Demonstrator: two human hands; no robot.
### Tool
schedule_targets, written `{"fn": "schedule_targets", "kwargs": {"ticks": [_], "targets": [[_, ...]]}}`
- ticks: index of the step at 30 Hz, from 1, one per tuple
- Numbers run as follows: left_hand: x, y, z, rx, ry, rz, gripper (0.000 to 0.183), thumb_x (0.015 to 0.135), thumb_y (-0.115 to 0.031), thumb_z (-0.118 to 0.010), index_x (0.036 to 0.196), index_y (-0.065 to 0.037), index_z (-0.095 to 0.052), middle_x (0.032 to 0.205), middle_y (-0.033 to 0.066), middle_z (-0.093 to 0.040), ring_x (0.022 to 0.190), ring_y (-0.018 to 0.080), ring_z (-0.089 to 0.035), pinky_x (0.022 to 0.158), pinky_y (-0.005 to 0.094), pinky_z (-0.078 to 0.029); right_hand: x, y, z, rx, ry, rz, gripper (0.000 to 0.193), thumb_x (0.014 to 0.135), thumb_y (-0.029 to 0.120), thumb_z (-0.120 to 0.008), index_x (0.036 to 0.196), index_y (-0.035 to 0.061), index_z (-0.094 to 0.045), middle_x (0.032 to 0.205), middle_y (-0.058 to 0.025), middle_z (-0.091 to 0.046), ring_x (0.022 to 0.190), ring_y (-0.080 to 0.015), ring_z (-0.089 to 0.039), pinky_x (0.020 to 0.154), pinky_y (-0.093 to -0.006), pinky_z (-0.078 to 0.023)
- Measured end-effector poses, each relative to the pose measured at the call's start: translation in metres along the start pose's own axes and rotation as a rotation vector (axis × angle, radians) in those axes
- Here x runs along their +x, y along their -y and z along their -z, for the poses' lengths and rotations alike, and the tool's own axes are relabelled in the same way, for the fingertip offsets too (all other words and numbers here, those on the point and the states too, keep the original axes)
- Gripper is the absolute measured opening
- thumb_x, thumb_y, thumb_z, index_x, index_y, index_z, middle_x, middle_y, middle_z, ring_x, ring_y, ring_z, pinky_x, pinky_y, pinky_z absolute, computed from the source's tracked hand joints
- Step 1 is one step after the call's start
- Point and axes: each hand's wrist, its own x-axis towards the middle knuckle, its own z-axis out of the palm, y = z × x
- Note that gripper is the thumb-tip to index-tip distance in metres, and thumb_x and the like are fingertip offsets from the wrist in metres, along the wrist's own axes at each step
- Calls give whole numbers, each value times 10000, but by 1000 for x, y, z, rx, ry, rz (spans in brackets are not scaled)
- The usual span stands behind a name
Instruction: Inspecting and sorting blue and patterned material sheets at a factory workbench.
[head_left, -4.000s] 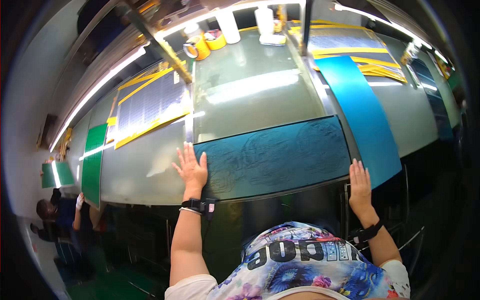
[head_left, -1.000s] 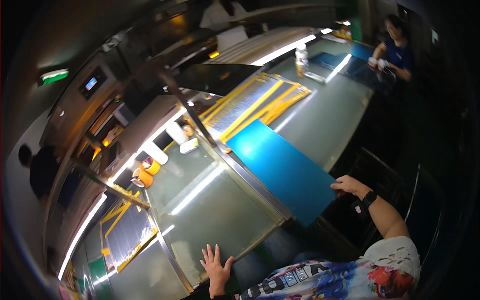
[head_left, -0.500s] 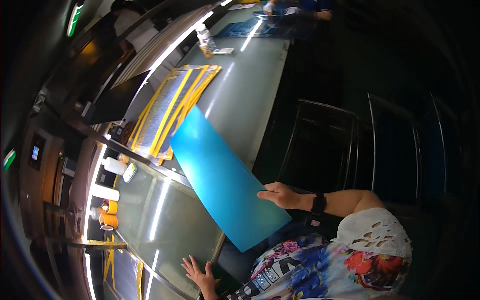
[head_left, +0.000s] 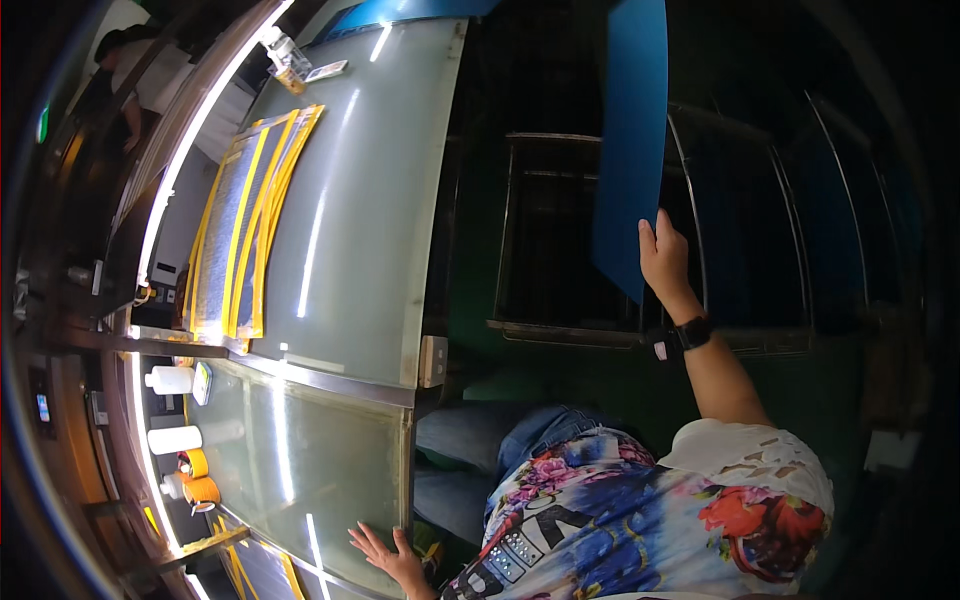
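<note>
Pinching the blue sheet (head_left: 635,120) by one long edge near its lower end, the right hand (head_left: 664,255) alone has hold of it; the sheet runs up through the upper right of the frame to its top edge. With a grip that far off the middle, the far end could sag or twist, and the sheet might slip from the fingers. A knock against the metal frame (head_left: 560,335) behind and below could scratch or bend a corner; whether they touch, I cannot tell.

The left hand (head_left: 390,560), fingers spread, lies at the table edge in the lower middle, giving the sheet no support.

The sheet is a long, thin, smooth rectangle, matt blue and darker toward the bottom. The frame is slim, shiny bars around a dark middle. Left of centre, the table (head_left: 370,200) has a glassy grey-green top streaked with reflected light. On it lie flat silvery panels (head_left: 225,240) edged in yellow tape, and, lower left, a round orange tape roll (head_left: 200,490).
</note>
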Motion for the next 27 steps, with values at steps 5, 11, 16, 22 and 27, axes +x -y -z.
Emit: {"fn": "schedule_targets", "kwargs": {"ticks": [5, 11, 16, 22, 27], "targets": [[-4, -2, 8, 11, 11, -10, 666, 900, -404, -538, 1463, -190, -253, 1542, 82, -144, 1415, 351, -94, 1073, 608, -94, -43, -70, -37, -268, 10, -115, 305, 893, 183, -524, 1060, -69, -564, 707, -239, -619, 674, -395, -622, 606, -458, -494], [0, 8, 19, 6, 29, -95, 662, 903, -369, -535, 1464, -167, -245, 1530, 136, -157, 1401, 382, -116, 1103, 514, -154, -77, -70, -58, -291, 117, -197, 293, 895, 178, -516, 1062, -59, -558, 696, -224, -624, 670, -385, -626, 601, -453, -499], [-3, -7, 33, 123, 10, -153, 619, 897, -381, -549, 1421, -133, -333, 1479, 179, -254, 1354, 388, -231, 1089, 484, -230, -84, -57, -62, -309, 162, -206, 285, 895, 171, -514, 1061, -56, -560, 684, -219, -623, 649, -381, -624, 590, -455, -499], [2, -12, 42, 240, 25, -185, 657, 883, -480, -542, 1409, -126, -368, 1458, 193, -304, 1336, 381, -293, 1083, 502, -254, -89, -56, -68, -283, 186, -198, 290, 894, 176, -513, 1064, -55, -557, 676, -219, -620, 631, -380, -619, 580, -455, -497], [-1, -12, 46, 264, 52, -175, 661, 882, -484, -540, 1411, -128, -364, 1460, 192, -301, 1338, 381, -287, 1085, 504, -249, -86, -56, -66, -269, 201, -215, 290, 894, 178, -514, 1068, -51, -555, 653, -205, -613, 614, -374, -615, 562, -450, -489]]}}
